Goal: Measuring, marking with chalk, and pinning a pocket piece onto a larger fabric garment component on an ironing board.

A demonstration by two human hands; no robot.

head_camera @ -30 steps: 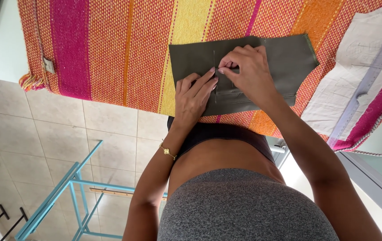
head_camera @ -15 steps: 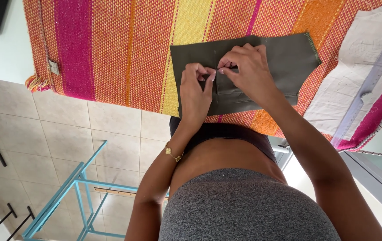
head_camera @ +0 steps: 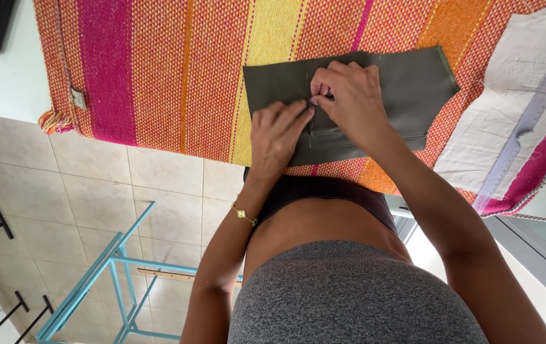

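- Olive fabric piece (head_camera: 400,89) lies flat on the striped cloth (head_camera: 171,76).
- Left hand (head_camera: 276,137) presses it, fingers released.
- Right hand (head_camera: 349,95) pinches the seam; best kept taut.

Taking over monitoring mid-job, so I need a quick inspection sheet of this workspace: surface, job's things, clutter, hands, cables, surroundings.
Surface: striped woven cloth in orange, pink and yellow covers the table.
Job's things: olive-grey fabric piece lies flat on the cloth.
Clutter: pale pattern piece with a clear ruler on it.
Hands: left hand presses the fabric; right hand pinches it, what it pinches is hidden.
Cables: nothing seen.
Surroundings: beige tiled floor, turquoise metal frame.
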